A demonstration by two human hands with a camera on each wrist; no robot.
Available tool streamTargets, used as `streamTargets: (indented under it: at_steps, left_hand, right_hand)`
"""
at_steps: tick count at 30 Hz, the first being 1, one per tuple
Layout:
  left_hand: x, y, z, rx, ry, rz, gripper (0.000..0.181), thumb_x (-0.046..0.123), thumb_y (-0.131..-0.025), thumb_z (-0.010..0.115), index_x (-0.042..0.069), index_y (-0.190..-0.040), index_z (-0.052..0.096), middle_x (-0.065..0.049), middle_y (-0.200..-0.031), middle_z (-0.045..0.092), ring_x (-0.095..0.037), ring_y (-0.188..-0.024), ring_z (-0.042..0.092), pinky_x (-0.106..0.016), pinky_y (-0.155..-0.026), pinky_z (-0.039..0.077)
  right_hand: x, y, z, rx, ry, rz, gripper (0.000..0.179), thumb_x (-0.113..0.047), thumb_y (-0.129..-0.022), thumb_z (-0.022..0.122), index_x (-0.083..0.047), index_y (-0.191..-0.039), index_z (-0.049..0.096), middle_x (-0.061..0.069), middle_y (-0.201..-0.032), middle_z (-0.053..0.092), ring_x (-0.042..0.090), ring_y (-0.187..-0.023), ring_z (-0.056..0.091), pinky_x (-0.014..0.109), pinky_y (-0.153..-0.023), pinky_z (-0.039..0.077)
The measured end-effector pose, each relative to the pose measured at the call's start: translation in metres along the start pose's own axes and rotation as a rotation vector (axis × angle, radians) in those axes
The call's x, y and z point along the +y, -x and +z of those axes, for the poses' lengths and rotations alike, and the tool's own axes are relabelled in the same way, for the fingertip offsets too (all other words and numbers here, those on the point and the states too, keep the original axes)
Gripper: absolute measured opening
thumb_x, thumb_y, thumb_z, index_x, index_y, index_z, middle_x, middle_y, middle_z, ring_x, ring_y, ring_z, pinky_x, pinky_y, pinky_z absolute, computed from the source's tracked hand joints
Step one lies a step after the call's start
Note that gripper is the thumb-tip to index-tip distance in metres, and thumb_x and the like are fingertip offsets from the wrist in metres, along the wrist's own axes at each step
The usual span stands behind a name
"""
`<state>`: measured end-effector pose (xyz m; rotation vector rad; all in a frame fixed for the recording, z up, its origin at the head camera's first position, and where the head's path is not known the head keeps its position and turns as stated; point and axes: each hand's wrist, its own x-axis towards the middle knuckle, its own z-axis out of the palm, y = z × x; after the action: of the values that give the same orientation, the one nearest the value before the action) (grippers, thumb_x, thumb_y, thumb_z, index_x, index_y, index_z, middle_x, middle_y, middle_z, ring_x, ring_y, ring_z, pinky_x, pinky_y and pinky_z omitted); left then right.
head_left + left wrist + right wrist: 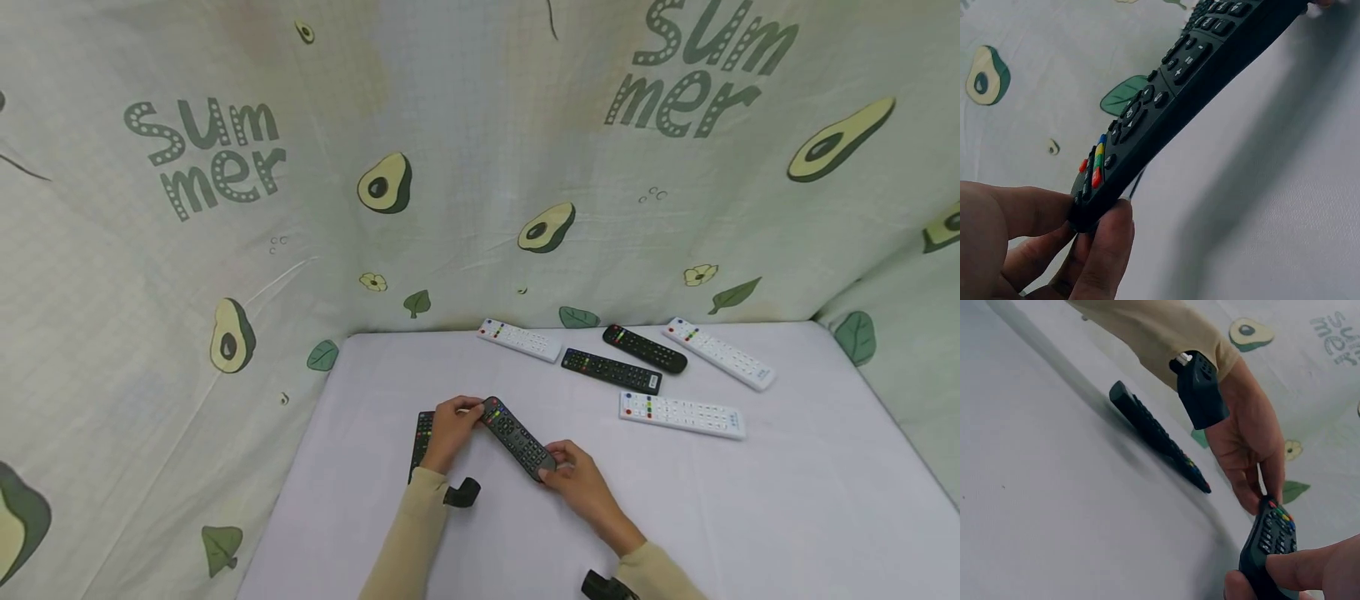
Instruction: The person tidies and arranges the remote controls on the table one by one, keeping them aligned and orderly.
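Observation:
Both hands hold one dark remote control [517,437] between them, slanted across the head view. My left hand [453,432] pinches its upper end, by the red button, between thumb and fingers. At the lower end my right hand [581,483] grips it, thumb on the button face. The left wrist view shows the remote [1147,119] lifted above the table, its shadow below. A second dark remote [422,437] lies on the table under the left hand and forearm, partly hidden by them; it shows whole in the right wrist view.
Further back and right on the white table [360,517] lie several remotes: a white one [519,339], a black one [611,371], another black one [645,348], a white one [718,353] and a nearer white one [681,415]. An avocado-print cloth [450,108] hangs behind.

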<state>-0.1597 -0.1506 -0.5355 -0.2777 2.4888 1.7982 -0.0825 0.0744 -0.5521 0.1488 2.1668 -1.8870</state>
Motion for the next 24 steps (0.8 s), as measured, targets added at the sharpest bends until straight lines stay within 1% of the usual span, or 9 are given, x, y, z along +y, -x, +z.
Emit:
streamTargets:
  at_steps: [4,9,14,17,20,22,24]
  left_hand:
    - [0.002,0.000,-0.008,-0.053,-0.071,0.025,0.019,0.004,-0.101,0.067,-0.007,-0.113,0.075,-0.018,-0.108,0.072,-0.015,-0.080,0.066,-0.026,-0.070,0.059]
    - [0.004,-0.001,-0.018,-0.113,-0.196,0.059,0.020,0.004,-0.102,0.064,-0.006,-0.115,0.075,-0.019,-0.111,0.073,-0.014,-0.081,0.066,-0.026,-0.070,0.056]
    - [0.006,0.000,-0.023,-0.136,-0.274,0.066,0.021,0.004,-0.101,0.063,-0.004,-0.115,0.075,-0.016,-0.107,0.073,-0.013,-0.079,0.066,-0.025,-0.068,0.054]
    - [0.007,0.001,-0.023,-0.140,-0.330,0.091,0.021,0.004,-0.101,0.061,-0.003,-0.116,0.076,-0.016,-0.108,0.073,-0.017,-0.082,0.066,-0.028,-0.069,0.053]
    - [0.007,0.003,-0.020,-0.139,-0.401,0.120,0.023,0.005,-0.102,0.060,0.000,-0.118,0.075,-0.016,-0.114,0.071,-0.020,-0.090,0.065,-0.033,-0.073,0.054]
    - [0.006,0.004,-0.016,-0.131,-0.439,0.127,0.023,0.007,-0.103,0.060,0.002,-0.120,0.074,-0.014,-0.117,0.069,-0.021,-0.094,0.063,-0.036,-0.078,0.055]
    - [0.005,0.005,-0.013,-0.123,-0.466,0.131,0.023,0.008,-0.103,0.060,0.002,-0.122,0.074,-0.014,-0.118,0.067,-0.021,-0.095,0.061,-0.039,-0.081,0.055]
  right_hand:
    - [-0.001,0.006,0.011,-0.071,0.030,-0.021,0.044,0.000,-0.089,0.075,0.008,-0.130,0.059,0.016,-0.110,0.066,0.017,-0.081,0.068,0.023,-0.068,0.055]
    - [0.001,0.011,0.025,-0.157,0.025,-0.062,0.050,0.000,-0.088,0.076,0.011,-0.132,0.055,0.016,-0.110,0.067,0.016,-0.085,0.069,0.024,-0.069,0.057]
    - [0.005,0.013,0.037,-0.213,0.047,-0.079,0.058,-0.001,-0.087,0.076,0.010,-0.139,0.051,0.014,-0.110,0.069,0.016,-0.086,0.069,0.025,-0.071,0.056]
    - [0.006,0.013,0.044,-0.229,0.055,-0.087,0.061,-0.001,-0.087,0.076,0.011,-0.141,0.050,0.013,-0.109,0.069,0.017,-0.088,0.069,0.028,-0.073,0.057]
    - [0.008,0.013,0.051,-0.233,0.068,-0.100,0.063,-0.001,-0.086,0.077,0.012,-0.141,0.048,0.013,-0.108,0.068,0.018,-0.090,0.070,0.030,-0.074,0.058]
    - [0.009,0.012,0.056,-0.237,0.079,-0.112,0.064,-0.001,-0.086,0.078,0.012,-0.141,0.048,0.012,-0.107,0.067,0.019,-0.091,0.070,0.031,-0.075,0.059]
    - [0.009,0.011,0.060,-0.238,0.093,-0.128,0.065,-0.001,-0.086,0.078,0.013,-0.141,0.047,0.012,-0.107,0.067,0.020,-0.092,0.071,0.030,-0.075,0.059]
